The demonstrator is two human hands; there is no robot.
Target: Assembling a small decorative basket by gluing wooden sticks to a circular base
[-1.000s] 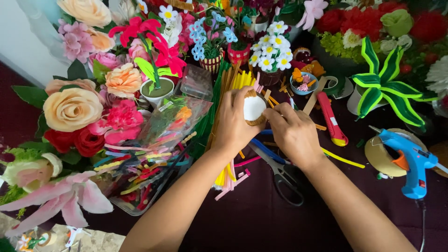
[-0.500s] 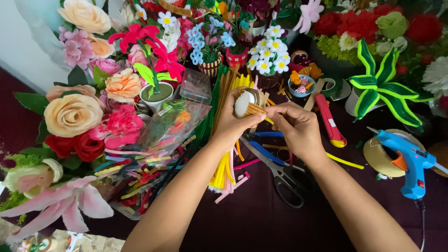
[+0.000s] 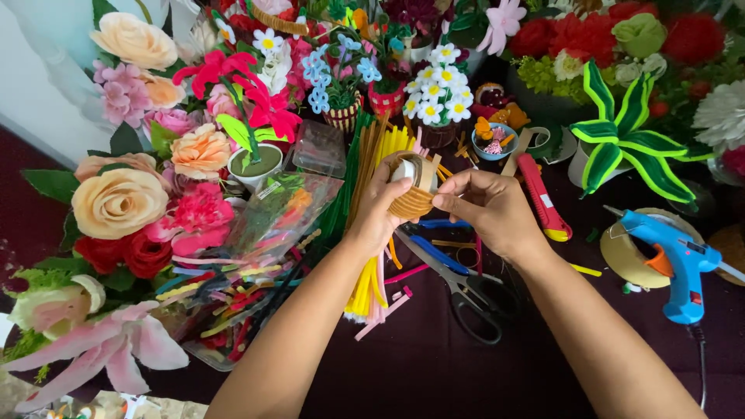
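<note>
Both forearms enter from the lower edge of the frame and meet at centre over a dark maroon table surface (image 3: 419, 365); the left hand (image 3: 380, 213) is closed around a small round pot (image 3: 411, 186) wrapped in tan pipe cleaner, holding it above the table just above frame centre; the right hand (image 3: 485, 209) has thumb and fingertips pinched together at the pot's right side, touching the tan wrap. Directly beneath the hands lie black-handled scissors (image 3: 473, 302) and a bundle of yellow pipe cleaners (image 3: 365, 283); to the lower left, a clear plastic bag (image 3: 248, 264) holds mixed coloured stems. At the right edge, a blue glue gun (image 3: 671, 260) rests against a roll of tape (image 3: 625, 256); a red utility knife (image 3: 543, 198) lies just right of the hands. Farther back, the upper frame is filled with handmade flowers: a cream rose (image 3: 116, 202) at left, a white daisy pot (image 3: 438, 89) at top centre, a green striped plant (image 3: 621, 140) at upper right; a pale wall (image 3: 39, 70) shows in the upper left corner.
</note>
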